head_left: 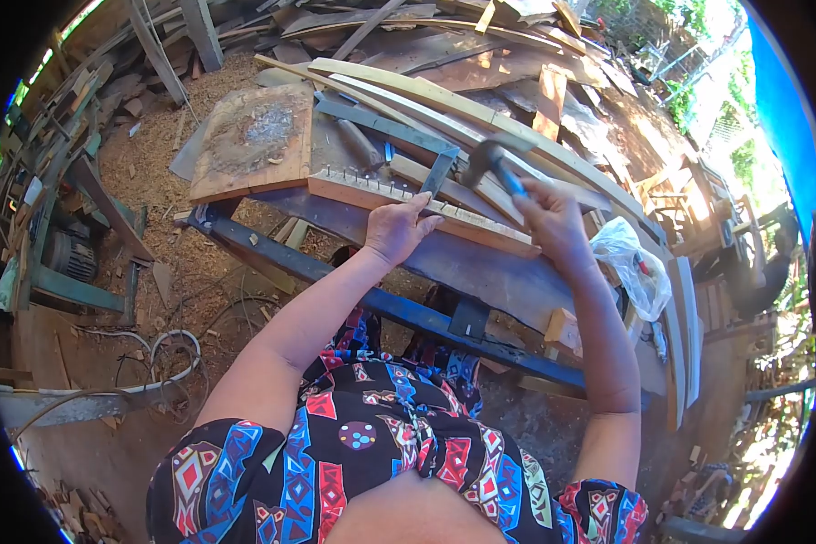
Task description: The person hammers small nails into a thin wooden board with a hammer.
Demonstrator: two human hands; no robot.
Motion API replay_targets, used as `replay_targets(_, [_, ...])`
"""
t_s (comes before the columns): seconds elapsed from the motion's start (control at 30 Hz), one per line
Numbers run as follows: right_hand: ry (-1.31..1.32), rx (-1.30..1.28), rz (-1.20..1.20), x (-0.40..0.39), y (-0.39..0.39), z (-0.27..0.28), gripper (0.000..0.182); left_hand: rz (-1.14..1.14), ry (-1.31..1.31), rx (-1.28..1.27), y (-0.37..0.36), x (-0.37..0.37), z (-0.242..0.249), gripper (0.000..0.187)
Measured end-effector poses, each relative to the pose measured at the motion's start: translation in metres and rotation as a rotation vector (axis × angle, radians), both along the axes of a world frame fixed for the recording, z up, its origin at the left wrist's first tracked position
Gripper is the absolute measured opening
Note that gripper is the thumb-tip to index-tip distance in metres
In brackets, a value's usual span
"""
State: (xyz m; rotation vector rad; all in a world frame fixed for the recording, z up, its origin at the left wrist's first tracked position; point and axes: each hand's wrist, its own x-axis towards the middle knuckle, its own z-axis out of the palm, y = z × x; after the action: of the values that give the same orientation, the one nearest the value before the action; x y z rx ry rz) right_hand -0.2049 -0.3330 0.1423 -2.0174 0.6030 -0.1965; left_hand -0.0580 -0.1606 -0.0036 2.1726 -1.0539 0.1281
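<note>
My right hand [546,210] grips a hammer [491,160] by its blue handle, its metal head raised and blurred above a wooden strip [480,228]. That strip lies across the workbench and has several nails standing along its left part. My left hand [397,227] rests on the strip's near edge, fingers pinched at a nail close to the hammer head. A flat metal piece [440,170] lies just beyond my left fingers.
The dark workbench top [480,272] sits on a blue metal frame [354,286]. A square board [254,140] lies at the bench's left end, long curved slats [444,100] behind. A white plastic bag [633,263] sits to the right. Sawdust, scrap wood and cables cover the ground.
</note>
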Motion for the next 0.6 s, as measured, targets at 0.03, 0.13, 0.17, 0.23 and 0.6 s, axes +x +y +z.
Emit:
replay_targets(0.03, [-0.104, 0.071, -0.053, 0.002, 0.004, 0.01, 0.03, -0.012, 0.002, -0.031, 0.0, 0.0, 0.0, 0.047])
replay_targets(0.13, [-0.265, 0.165, -0.117, 0.004, 0.007, 0.008, 0.027, -0.018, -0.017, -0.055, -0.001, 0.002, -0.002, 0.045])
replay_targets(0.17, [-0.237, 0.114, -0.113, 0.003, 0.007, -0.001, 0.028, -0.016, -0.03, -0.049, -0.001, 0.002, -0.002, 0.046])
replay_targets(0.23, [-0.072, -0.121, 0.025, 0.004, -0.001, -0.022, 0.03, -0.012, -0.008, -0.02, 0.002, 0.0, 0.002, 0.046])
replay_targets(0.6, [-0.235, -0.168, -0.24, -0.045, -0.057, -0.057, 0.031, -0.045, 0.018, 0.117, 0.008, 0.0, 0.018, 0.052])
